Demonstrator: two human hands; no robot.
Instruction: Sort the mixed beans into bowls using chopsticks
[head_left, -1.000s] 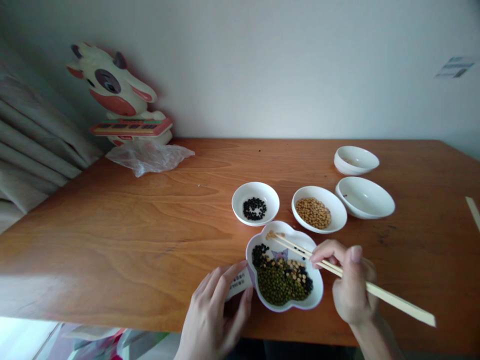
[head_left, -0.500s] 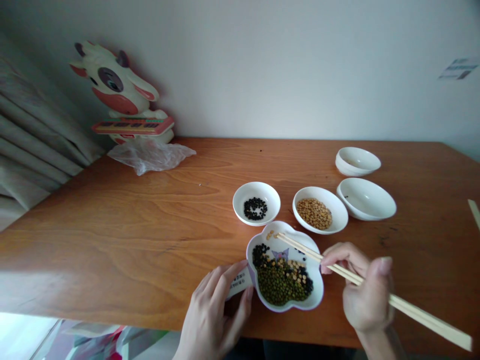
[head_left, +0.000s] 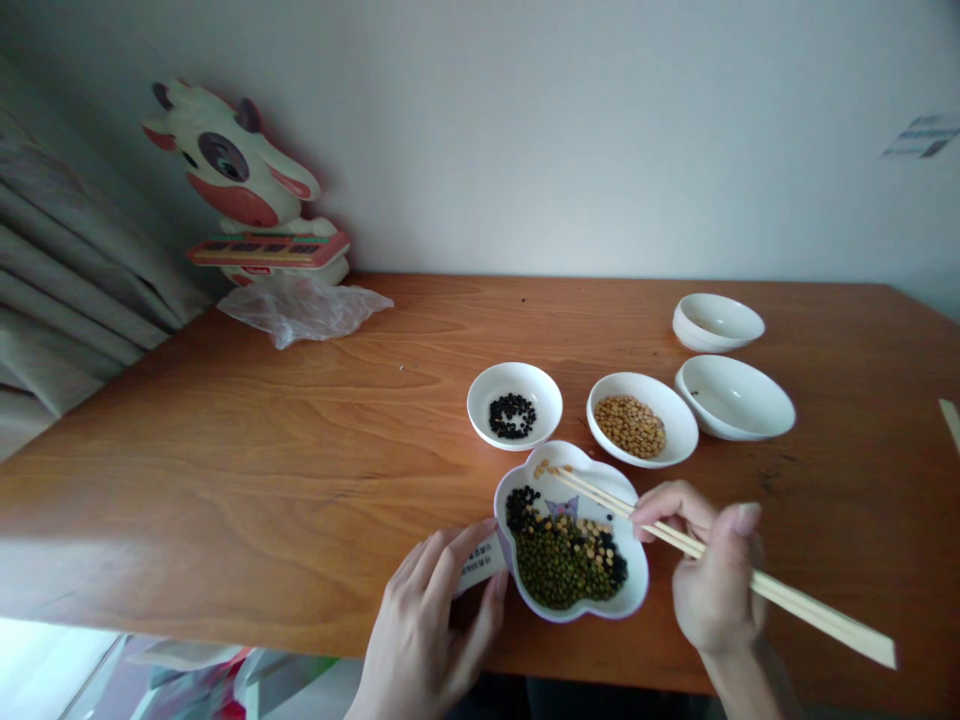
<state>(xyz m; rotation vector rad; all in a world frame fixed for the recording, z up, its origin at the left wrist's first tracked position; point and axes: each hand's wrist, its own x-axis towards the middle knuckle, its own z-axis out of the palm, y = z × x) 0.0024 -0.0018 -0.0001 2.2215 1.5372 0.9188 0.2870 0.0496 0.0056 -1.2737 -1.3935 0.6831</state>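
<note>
My right hand [head_left: 712,570] is closed around a pair of wooden chopsticks [head_left: 810,608]. Their tips reach into a white, purple-rimmed, wavy-edged dish [head_left: 636,590], beside a few yellow beans [head_left: 541,468] near its far edge. In the dish lie green beans [head_left: 559,570], with black beans [head_left: 521,506] and more yellow beans mixed in. My left hand [head_left: 435,610] grips the dish's handle with a white printed label [head_left: 480,566], thumb on the near side and fingers on the far side. Just behind stand a white bowl [head_left: 514,374] of black beans and another white bowl [head_left: 679,425] of yellow beans.
At the right, a white bowl [head_left: 739,395] holds a dark speck, and a further white bowl [head_left: 720,320] stands behind it. A cow-shaped toy keyboard [head_left: 255,200] leans at the back left above a crumpled plastic bag [head_left: 304,312]. Another light stick [head_left: 951,422] shows at the right edge.
My right hand and the chopsticks' rear ends have shifted left. A yellow bean near the tips appears moved slightly right. My left hand stays on the dish's handle.
</note>
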